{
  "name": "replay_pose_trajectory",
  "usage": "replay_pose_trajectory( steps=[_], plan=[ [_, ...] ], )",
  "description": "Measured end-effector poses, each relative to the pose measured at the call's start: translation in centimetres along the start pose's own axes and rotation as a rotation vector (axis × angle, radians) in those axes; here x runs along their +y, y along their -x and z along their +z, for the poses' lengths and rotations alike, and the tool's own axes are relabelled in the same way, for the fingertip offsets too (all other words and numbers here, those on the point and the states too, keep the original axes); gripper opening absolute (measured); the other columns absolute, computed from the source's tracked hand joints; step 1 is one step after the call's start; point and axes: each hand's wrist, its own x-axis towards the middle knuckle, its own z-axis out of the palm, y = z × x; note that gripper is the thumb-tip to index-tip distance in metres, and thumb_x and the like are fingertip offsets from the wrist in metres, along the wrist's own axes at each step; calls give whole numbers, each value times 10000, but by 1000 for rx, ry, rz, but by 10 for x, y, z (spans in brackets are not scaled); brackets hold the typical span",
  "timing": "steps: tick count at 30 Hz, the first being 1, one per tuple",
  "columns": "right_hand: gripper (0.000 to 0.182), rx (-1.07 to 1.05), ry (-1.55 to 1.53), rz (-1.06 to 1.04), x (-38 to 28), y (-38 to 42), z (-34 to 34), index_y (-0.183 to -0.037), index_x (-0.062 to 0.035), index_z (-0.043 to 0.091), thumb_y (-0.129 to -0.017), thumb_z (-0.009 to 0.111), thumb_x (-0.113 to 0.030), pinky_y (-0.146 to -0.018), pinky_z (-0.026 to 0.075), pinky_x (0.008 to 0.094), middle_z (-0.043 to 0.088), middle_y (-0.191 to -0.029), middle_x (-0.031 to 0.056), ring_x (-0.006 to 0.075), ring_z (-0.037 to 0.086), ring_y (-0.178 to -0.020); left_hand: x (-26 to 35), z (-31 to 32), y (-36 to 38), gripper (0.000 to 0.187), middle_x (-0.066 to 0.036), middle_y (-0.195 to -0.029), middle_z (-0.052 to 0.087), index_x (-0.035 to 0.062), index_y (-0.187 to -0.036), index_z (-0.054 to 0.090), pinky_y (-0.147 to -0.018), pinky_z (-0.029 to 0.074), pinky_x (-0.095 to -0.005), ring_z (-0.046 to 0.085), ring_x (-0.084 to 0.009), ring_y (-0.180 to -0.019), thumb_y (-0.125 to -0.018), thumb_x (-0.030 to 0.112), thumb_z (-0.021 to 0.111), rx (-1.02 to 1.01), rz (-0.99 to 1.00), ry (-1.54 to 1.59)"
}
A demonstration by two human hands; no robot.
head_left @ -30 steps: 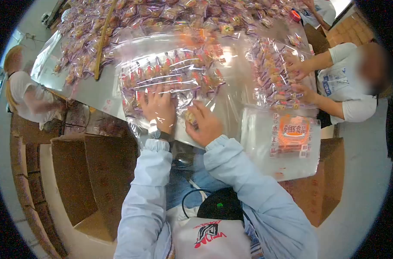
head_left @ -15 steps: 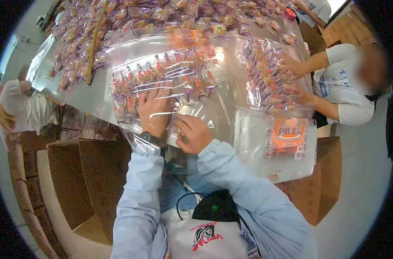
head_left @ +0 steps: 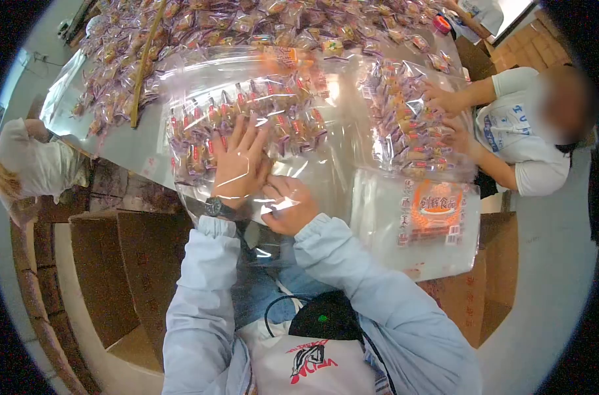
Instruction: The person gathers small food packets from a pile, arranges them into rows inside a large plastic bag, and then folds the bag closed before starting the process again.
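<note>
- The left hand's fingers are extended and slightly spread, pointing away from the wearer; the left hand (head_left: 240,166) lies palm down over the packets (head_left: 204,118) in the clear bag (head_left: 307,163), with shiny film across its back.
- The right hand (head_left: 290,205) is at the bag's near edge, fingers bent inward toward the left hand; whether they pinch anything, I can't tell.
- Both forearms, in pale blue sleeves (head_left: 201,283), reach forward from the wearer's body, a dark watch (head_left: 215,207) at the left wrist.
- The clear bag lies flat on the table (head_left: 138,150), its small packets in rows with red marks too small to read; orange print (head_left: 286,58) sits at its far end.
- Right of the clear bag and nearer the wearer, flat empty bags (head_left: 382,220) carry an orange label (head_left: 436,203) reading "创辉食品", with a barcode below.
- Also right of it, a co-worker (head_left: 524,131) in a blue-lettered white shirt has both hands on another packet-filled bag (head_left: 401,122).
- Beyond it spreads a heap of loose packets (head_left: 247,23), a long thin stick (head_left: 143,72) across its left part.
</note>
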Motion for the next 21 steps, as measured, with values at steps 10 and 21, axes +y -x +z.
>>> replay_pose_trajectory(
  steps=[10,21],
  plan=[
    [509,26,73,49,-7,1,2,-1186,-42,666,-698,735,-170,-965,512,473,623,-1257,179,365,613,-1119,5,12,-20,466,-4,-1473,580,313,-1349,658,-1188,149,-739,412,-317,-1475,-887,324,719,-28,28,5],
    [396,-50,98,35,-3,-9,-2,-1046,-48,687,-681,749,-186,-853,542,457,667,-1131,164,349,650,-971,2,9,-25,583,-102,-1513,539,166,-1502,501,-1204,281,-575,458,-312,-1420,-959,329,637,-49,170,-123]
  ],
)
